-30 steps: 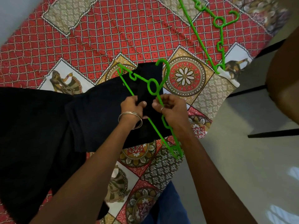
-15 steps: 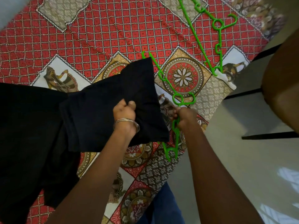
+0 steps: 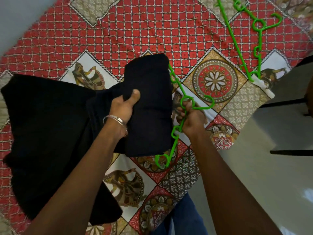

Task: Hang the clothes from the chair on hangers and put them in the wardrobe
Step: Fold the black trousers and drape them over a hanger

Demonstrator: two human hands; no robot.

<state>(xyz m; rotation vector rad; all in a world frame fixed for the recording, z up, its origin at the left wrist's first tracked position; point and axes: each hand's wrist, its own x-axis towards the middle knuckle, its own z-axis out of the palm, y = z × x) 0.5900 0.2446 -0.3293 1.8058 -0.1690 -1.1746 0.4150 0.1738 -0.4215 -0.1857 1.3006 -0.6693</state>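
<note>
Now black garment [image 3: 149, 106] in left hand [image 3: 124, 107], just beside right hand [image 3: 192, 120] gripping hanger [image 3: 176, 131]

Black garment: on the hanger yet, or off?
Partly on: black garment covers one arm of the green hanger, held by left hand and right hand.

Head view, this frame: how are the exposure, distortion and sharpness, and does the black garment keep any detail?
Head view: dim indoor light; the black garment is crushed to near-flat black, folds barely readable. Wide-angle bending curves the bedspread grid toward the edges. The green hanger and both hands, left hand, right hand, look fairly sharp; corners soften. Bright window patches lie on the floor.
</note>
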